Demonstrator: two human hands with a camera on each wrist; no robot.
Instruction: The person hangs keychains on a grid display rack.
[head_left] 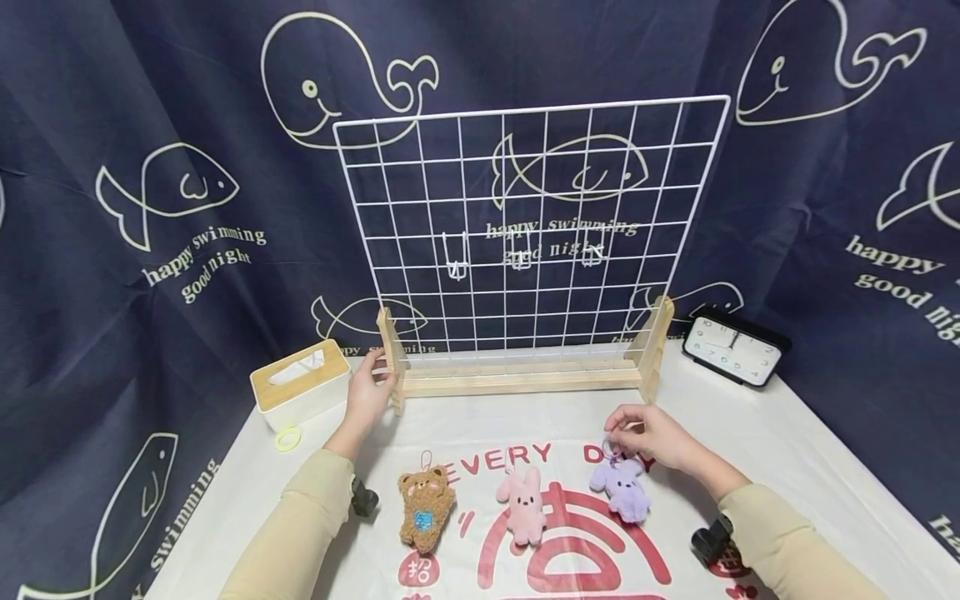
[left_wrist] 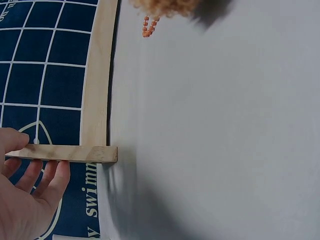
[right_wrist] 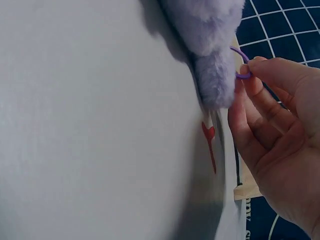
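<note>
My left hand [head_left: 367,393] holds the left wooden upright [head_left: 389,354] of a white wire grid rack [head_left: 545,200]. In the left wrist view, the thumb is on one side of the upright and the fingers are on the other. My right hand [head_left: 651,435] pinches the ring of a purple plush keychain [head_left: 624,490] between thumb and fingertips. That purple ring [right_wrist: 243,76] shows clearly in the right wrist view. A pink rabbit plush keychain [head_left: 526,508] lies mid-table, and a brown bear plush keychain [head_left: 426,510] lies left of it.
Several white hooks hang on the grid, one being the left hook [head_left: 457,268]. A tissue box [head_left: 303,387] and a yellow-green ring [head_left: 288,439] are at the left. At the back right stands a clock [head_left: 733,348]. Behind everything hangs a dark blue curtain [head_left: 187,75].
</note>
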